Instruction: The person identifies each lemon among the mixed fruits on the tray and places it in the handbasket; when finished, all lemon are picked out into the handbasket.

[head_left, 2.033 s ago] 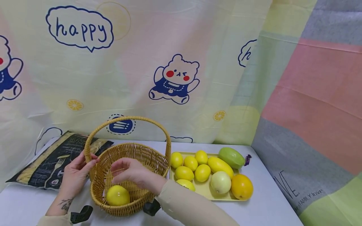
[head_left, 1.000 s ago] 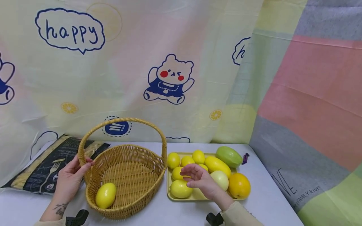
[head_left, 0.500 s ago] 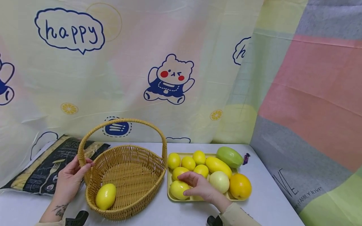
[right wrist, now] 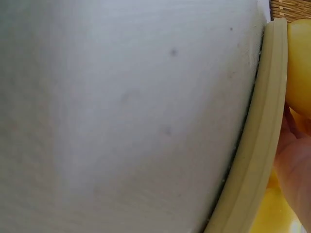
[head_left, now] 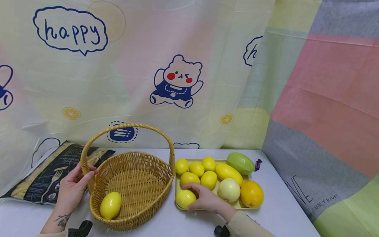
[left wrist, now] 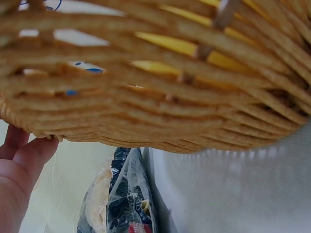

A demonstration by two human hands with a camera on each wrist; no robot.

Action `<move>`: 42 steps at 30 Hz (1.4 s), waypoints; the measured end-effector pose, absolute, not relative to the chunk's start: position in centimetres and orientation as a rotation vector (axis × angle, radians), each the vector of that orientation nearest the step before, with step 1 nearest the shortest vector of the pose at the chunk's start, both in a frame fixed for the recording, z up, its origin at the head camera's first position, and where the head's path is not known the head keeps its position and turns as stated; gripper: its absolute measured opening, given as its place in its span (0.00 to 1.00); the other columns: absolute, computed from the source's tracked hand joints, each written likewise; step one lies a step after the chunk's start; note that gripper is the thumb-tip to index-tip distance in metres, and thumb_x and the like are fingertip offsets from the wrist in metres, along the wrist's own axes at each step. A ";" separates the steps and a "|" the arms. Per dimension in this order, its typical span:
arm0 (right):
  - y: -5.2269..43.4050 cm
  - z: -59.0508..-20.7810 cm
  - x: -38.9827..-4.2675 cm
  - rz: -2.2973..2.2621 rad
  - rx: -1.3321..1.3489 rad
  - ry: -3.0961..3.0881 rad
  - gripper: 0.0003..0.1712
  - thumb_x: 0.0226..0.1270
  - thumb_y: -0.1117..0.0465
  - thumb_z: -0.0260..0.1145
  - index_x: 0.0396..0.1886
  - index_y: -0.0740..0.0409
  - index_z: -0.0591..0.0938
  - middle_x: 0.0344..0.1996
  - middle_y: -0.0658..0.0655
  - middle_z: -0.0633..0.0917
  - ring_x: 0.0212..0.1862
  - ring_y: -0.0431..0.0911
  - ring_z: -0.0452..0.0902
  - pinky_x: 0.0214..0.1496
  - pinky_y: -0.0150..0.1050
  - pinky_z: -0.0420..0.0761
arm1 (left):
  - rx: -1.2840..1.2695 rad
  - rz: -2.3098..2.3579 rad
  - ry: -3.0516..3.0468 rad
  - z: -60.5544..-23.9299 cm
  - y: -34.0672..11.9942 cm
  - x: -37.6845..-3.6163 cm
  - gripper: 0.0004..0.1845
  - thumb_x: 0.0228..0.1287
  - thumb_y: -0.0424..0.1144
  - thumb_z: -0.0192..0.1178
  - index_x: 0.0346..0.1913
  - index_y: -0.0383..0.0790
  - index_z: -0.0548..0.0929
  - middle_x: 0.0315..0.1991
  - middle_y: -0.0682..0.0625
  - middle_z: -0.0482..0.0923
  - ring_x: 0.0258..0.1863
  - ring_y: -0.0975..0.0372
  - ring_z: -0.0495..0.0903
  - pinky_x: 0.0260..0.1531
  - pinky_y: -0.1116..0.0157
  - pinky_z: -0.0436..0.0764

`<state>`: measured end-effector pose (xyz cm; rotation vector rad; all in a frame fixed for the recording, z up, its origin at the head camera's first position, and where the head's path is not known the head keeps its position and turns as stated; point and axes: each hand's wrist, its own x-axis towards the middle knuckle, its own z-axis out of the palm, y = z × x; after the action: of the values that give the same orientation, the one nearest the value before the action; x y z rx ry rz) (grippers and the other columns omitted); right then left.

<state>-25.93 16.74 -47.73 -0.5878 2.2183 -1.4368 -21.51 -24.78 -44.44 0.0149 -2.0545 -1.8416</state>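
My left hand (head_left: 72, 187) grips the foot of the handle of a wicker basket (head_left: 142, 184); in the left wrist view its fingers (left wrist: 36, 150) pinch the woven edge. One lemon (head_left: 111, 205) lies inside the basket at the near left. My right hand (head_left: 205, 199) is at the near left corner of a pale yellow tray (head_left: 242, 207), thumb and fingers curled round a lemon (head_left: 185, 199). In the right wrist view that lemon (right wrist: 299, 68) shows beside the tray rim, with part of the hand below it.
Several more lemons (head_left: 196, 168), a yellow mango-shaped fruit (head_left: 228, 173), a green fruit (head_left: 240, 163), a pale round fruit (head_left: 229, 190) and an orange (head_left: 251, 194) fill the tray. A small purple wrapped piece (head_left: 258, 165) lies beyond it. A black food bag (head_left: 50, 176) lies left of the basket.
My right hand has moved from over the basket to the tray and closed round the front-left lemon, which has shifted slightly left. My left hand stays on the handle.
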 end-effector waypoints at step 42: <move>10.4 -40.8 -25.4 -2.089 -0.762 1.466 0.24 0.54 0.71 0.62 0.49 0.44 0.78 0.50 0.48 0.76 0.47 0.42 0.75 0.47 0.33 0.80 | 0.136 -1.755 -2.198 -43.9 -25.0 -21.8 0.32 0.66 0.45 0.55 0.70 0.44 0.58 0.38 0.75 0.74 0.39 0.83 0.75 0.40 0.82 0.76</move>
<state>-25.45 10.43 -40.83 -0.7620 1.4661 -2.0895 -21.80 -24.98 -43.87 0.1357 -2.1984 -1.7548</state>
